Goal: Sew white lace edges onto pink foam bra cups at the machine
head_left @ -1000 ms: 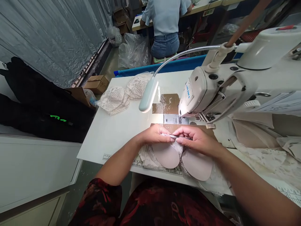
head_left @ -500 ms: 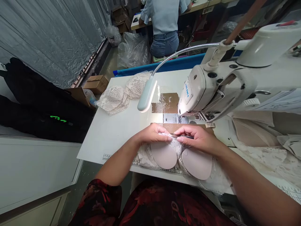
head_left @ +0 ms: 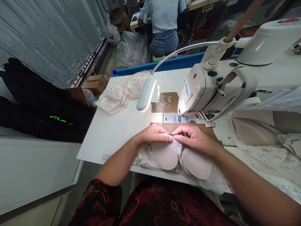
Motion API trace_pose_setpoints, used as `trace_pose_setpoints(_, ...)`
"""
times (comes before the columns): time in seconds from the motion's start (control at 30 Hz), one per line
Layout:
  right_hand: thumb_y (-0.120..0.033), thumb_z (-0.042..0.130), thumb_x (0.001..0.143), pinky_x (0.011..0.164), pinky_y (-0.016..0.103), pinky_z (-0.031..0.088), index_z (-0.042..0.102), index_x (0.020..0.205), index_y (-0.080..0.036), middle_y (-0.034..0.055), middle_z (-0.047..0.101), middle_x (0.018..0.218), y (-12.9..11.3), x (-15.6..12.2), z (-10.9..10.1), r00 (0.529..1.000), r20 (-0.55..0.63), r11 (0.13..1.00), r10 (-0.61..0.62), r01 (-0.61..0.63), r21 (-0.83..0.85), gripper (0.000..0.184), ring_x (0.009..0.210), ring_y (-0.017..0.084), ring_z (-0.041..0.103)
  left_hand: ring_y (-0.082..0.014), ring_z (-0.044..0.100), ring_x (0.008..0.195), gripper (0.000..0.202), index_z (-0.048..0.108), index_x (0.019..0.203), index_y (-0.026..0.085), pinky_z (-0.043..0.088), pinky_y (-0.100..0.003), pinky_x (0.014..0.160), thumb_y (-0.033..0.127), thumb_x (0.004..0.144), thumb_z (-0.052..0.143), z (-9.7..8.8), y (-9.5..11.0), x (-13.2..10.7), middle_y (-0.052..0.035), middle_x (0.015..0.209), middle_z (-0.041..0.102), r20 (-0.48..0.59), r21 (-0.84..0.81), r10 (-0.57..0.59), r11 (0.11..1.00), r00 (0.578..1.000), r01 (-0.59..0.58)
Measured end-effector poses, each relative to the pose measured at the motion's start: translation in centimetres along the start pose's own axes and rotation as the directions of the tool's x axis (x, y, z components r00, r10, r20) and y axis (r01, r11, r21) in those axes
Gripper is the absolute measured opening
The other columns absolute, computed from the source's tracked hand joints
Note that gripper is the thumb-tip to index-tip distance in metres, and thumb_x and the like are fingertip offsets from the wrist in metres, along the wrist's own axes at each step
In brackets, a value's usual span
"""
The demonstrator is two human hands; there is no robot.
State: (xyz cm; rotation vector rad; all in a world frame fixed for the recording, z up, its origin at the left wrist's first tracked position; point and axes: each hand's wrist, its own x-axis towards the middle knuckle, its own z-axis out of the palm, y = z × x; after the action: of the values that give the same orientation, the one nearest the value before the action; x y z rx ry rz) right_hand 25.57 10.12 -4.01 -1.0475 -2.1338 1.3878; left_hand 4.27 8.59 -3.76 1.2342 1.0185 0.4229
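A white lace bra (head_left: pixel 176 145) lies at the table's front edge, its two smooth pale pink cups (head_left: pixel 164 156) facing up. My left hand (head_left: pixel 156 133) pinches the lace at the bra's middle, above the cups. Thumb to fingers, my right hand (head_left: pixel 191 136) is closed on small dark thread snips (head_left: pixel 187 136), mostly covered by the fingers. Its fingertips almost meet those of the left hand at the lace. Whether the blades touch the fabric is hidden.
Just beyond my hands stands a white sewing machine (head_left: pixel 197 91) with a lamp (head_left: pixel 146 94) on a bendable neck. Stacked lace cups (head_left: pixel 114 99) sit at the back left. Pale fabric pieces (head_left: pixel 252 128) lie on the right. A person (head_left: pixel 164 28) sits beyond the table.
My right hand has shifted slightly left with the snips, closer to the left fingertips. The metal blade seen before is now covered. The bra has barely moved.
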Motion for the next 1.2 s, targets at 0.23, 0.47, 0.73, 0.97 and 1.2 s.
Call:
trace_pose_setpoints(0.23,-0.041,0.058,0.082,0.07,0.032,0.046,0.068,0.091,-0.02,0.0043,0.068,0.088,-0.2,0.0,-0.6,0.999,0.048,0.999,-0.021,0.023,-0.036,0.025,0.08,0.019,0.061,-0.0076,0.04,0.06,0.035,0.067,0.069,0.011,0.028,-0.021,0.055,0.044,0.064,0.077,0.1,-0.2,0.2,0.0029,0.061,0.048,-0.002,-0.017,-0.011,1.0,1.0,0.011)
trace_pose_setpoints(0.47,-0.041,0.055,0.085,0.067,0.032,0.045,0.066,0.082,-0.021,0.0038,0.067,0.084,-0.7,0.2,0.6,0.997,-0.06,0.999,0.045,-0.043,0.027,0.023,0.077,0.018,0.06,-0.0065,0.034,0.056,0.035,0.064,0.066,0.01,0.024,-0.021,0.051,0.044,0.068,0.073,0.6,-0.3,0.4,0.0042,0.057,0.042,-0.037,0.066,0.015,0.998,0.999,-0.012)
trace_pose_setpoints(0.73,-0.044,0.059,0.08,0.064,0.03,0.046,0.065,0.097,-0.02,0.0023,0.065,0.082,-0.9,0.1,0.5,0.981,0.078,0.978,0.176,-0.184,0.1,0.03,0.075,0.018,0.059,-0.014,0.055,0.078,0.03,0.066,0.092,0.014,0.042,-0.023,0.068,0.034,0.071,0.073,-1.2,0.3,-0.7,-0.0023,0.085,0.062,0.171,0.188,0.097,0.974,0.98,-0.13)
trace_pose_setpoints(0.97,-0.047,0.052,0.085,0.061,0.028,0.041,0.061,0.083,-0.019,0.0022,0.06,0.078,-0.2,-0.2,-0.1,0.977,0.18,0.985,0.117,-0.137,0.103,0.029,0.071,0.016,0.053,-0.0106,0.049,0.068,0.029,0.06,0.076,0.011,0.036,-0.021,0.059,0.039,0.075,0.068,-3.0,0.4,-2.0,-0.0001,0.073,0.053,0.018,0.193,0.103,0.976,0.995,-0.104)
trace_pose_setpoints(1.2,-0.044,0.057,0.082,0.061,0.029,0.042,0.062,0.083,-0.018,0.003,0.06,0.08,0.1,0.1,1.0,0.993,-0.062,0.972,0.1,-0.084,0.219,0.026,0.073,0.017,0.054,-0.0091,0.049,0.066,0.027,0.063,0.081,0.012,0.037,-0.02,0.06,0.038,0.075,0.07,-1.1,0.1,-0.8,0.0006,0.074,0.057,-0.056,0.141,0.154,0.979,0.986,-0.145)
